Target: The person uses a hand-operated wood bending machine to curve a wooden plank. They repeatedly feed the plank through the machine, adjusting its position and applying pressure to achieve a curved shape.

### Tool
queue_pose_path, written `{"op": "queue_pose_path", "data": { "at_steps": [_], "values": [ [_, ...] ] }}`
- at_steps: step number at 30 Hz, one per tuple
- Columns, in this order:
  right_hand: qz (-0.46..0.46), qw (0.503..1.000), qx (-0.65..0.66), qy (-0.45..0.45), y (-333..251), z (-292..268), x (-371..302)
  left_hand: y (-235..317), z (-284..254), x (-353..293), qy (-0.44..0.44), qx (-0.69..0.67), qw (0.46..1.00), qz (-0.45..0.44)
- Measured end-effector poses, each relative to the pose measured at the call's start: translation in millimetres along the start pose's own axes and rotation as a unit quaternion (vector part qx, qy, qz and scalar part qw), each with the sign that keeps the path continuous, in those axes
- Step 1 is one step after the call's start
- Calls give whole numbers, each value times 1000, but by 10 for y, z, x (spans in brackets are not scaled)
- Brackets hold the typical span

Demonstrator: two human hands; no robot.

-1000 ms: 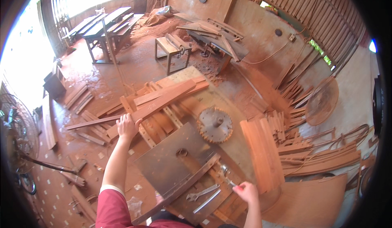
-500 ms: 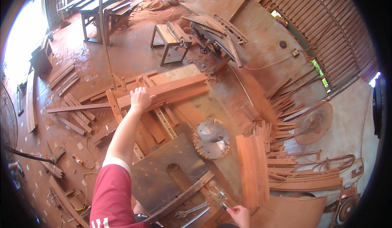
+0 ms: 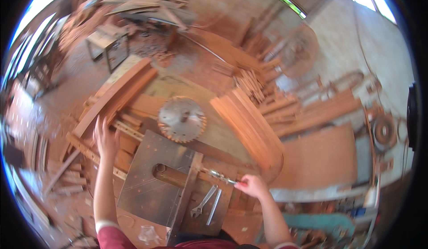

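Observation:
My left hand (image 3: 106, 137) is open, fingers extended, just beside the near end of a long reddish wooden beam (image 3: 113, 95); I cannot tell if they touch. My right hand (image 3: 253, 186) is closed round the red handle of a slim metal tool (image 3: 223, 177), whose exact kind is unclear. The tool's far end reaches toward a wooden strip (image 3: 185, 200) that runs across the dark metal saw table (image 3: 145, 177). A large toothed circular saw blade (image 3: 176, 128) lies flat beyond the table. An adjustable wrench (image 3: 203, 203) and a steel ruler (image 3: 214, 207) lie between my arms.
To the right lies a stack of reddish boards (image 3: 249, 130), with a wide wooden sheet (image 3: 318, 159) beyond it. Offcuts (image 3: 249, 84) heap up near the wall. A small stool-like stand (image 3: 107, 43) is at the far left, and a clear plastic bag (image 3: 148, 234) lies near me.
The view has swung to the right. My left hand has come back from the top of the beam to its near end. My right hand still holds the tool, now more fully in view.

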State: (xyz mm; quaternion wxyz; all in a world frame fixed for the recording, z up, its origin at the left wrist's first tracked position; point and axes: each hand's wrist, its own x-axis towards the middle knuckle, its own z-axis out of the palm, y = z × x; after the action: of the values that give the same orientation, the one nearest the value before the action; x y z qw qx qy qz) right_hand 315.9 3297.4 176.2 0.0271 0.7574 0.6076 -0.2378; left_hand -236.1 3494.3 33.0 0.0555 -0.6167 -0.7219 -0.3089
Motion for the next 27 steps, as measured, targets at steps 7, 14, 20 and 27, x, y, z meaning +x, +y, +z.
{"op": "queue_pose_path", "data": {
  "at_steps": [7, 14, 20, 27],
  "values": [
    [-35, 999, 37, 2, 153, 13, -20, 428, -978, -3033, -143, -56, 987, -48],
    [-55, 977, 158, -136, 378, -323, -25, 734, -1596, -4824, -229, 18, 905, -359],
    [44, 983, 134, 120, 2155, -353, 1018, 893, -1762, -5165, -234, 60, 903, -357],
    [4, 941, -56, 335, 4393, -25, 2054, 1646, -1645, -4861, -277, 136, 863, -400]
  ]
}}
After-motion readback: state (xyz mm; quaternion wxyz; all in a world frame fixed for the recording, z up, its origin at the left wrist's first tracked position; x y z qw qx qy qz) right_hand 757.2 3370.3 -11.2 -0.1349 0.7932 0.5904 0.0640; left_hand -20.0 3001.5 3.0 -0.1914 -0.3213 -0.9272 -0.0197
